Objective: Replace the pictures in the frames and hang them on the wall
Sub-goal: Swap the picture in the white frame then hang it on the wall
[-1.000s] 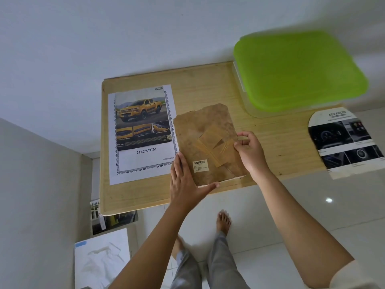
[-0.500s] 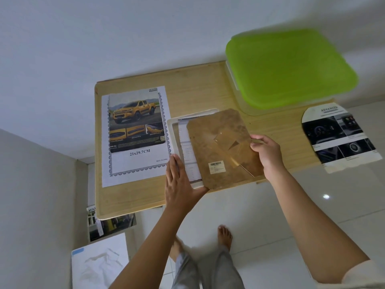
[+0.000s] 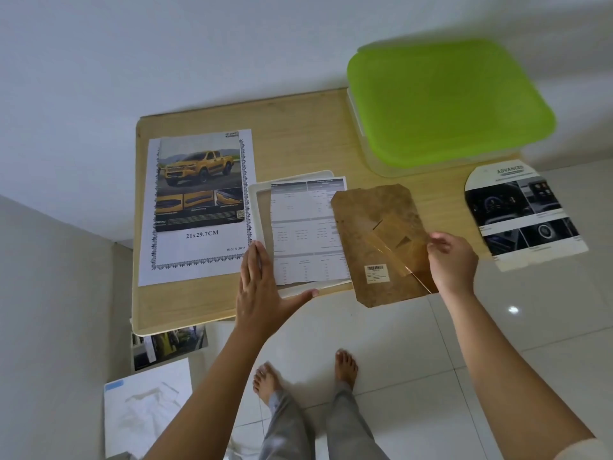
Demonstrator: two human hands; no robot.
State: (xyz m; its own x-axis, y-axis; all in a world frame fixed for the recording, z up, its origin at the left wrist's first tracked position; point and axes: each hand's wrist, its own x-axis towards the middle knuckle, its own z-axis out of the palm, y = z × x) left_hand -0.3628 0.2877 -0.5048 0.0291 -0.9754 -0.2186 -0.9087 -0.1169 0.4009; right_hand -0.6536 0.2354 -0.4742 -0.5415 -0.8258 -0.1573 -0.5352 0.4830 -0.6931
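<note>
Left grip (image 3: 262,293) flat, fingers straight, pressing near-left corner of white frame (image 3: 257,207) on worktop (image 3: 298,134). Right grip (image 3: 452,260) pinches brown backing board (image 3: 374,220) at right edge, possibly lifted; board overlaps printed sheet (image 3: 305,227) in frame.

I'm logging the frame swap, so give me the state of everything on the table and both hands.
White frame: lying flat, back open.
Backing board: off the frame, overhanging the table edge.
Printed sheet: lying in the frame.
Truck picture: flat, face up, unframed.
Green box: lid on.
Left hand: flat on the frame's corner.
Right hand: gripping the backing board's edge.
</note>
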